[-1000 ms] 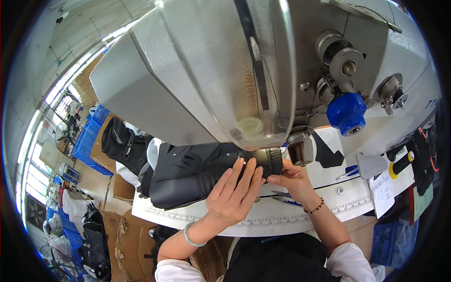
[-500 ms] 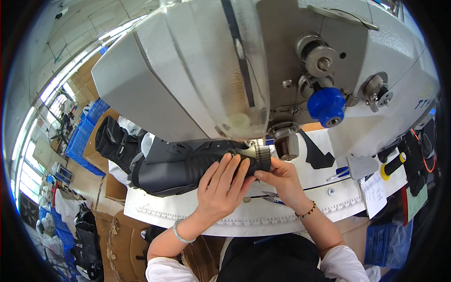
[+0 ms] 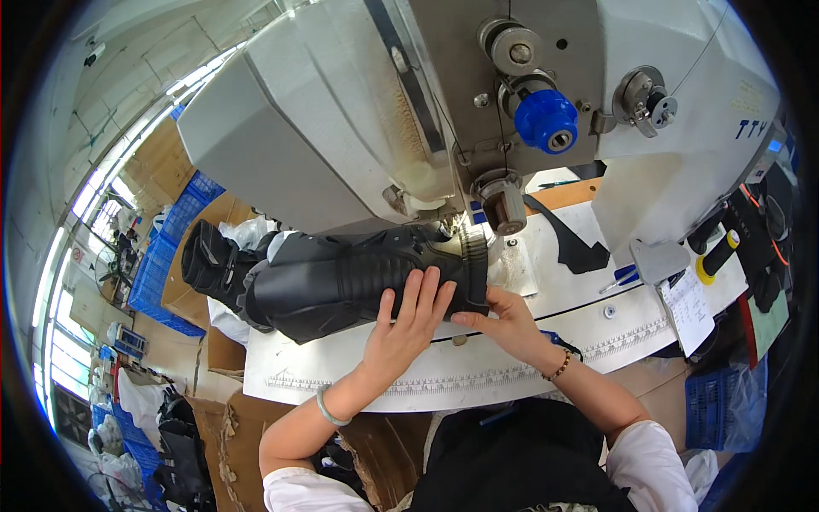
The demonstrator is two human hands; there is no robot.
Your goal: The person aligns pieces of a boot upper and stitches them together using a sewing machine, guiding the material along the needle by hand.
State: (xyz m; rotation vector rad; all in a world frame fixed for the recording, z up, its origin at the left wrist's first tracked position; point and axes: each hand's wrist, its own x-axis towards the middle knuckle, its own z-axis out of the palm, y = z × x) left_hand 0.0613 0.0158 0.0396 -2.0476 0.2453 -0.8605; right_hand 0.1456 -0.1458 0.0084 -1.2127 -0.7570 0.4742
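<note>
A black boot upper [image 3: 324,277] lies crosswise under the head of a grey-white sewing machine [image 3: 290,128], with its ribbed collar end at the needle area. My left hand [image 3: 399,328] rests palm down on the near side of the upper, fingers stretched out over it. At the collar end my right hand [image 3: 509,326] pinches the edge, thumb on the near side; its other fingers are partly hidden behind the material. The machine's metal presser parts [image 3: 448,224] sit close to the collar, and the exact stitching point cannot be made out.
A white worktable [image 3: 426,367] with a printed ruler scale curves in front. Blue-handled snips [image 3: 563,344] lie by my right wrist. Further right are a black cutout piece [image 3: 567,243], a yellow-based thread spool [image 3: 718,256] and a paper sheet [image 3: 687,316]. Another black boot [image 3: 209,256] stands left.
The view has shifted, so the machine sits higher and further left. The boot upper shows more of its near side. Both hands stay on it; the snips are now largely covered by my right wrist.
</note>
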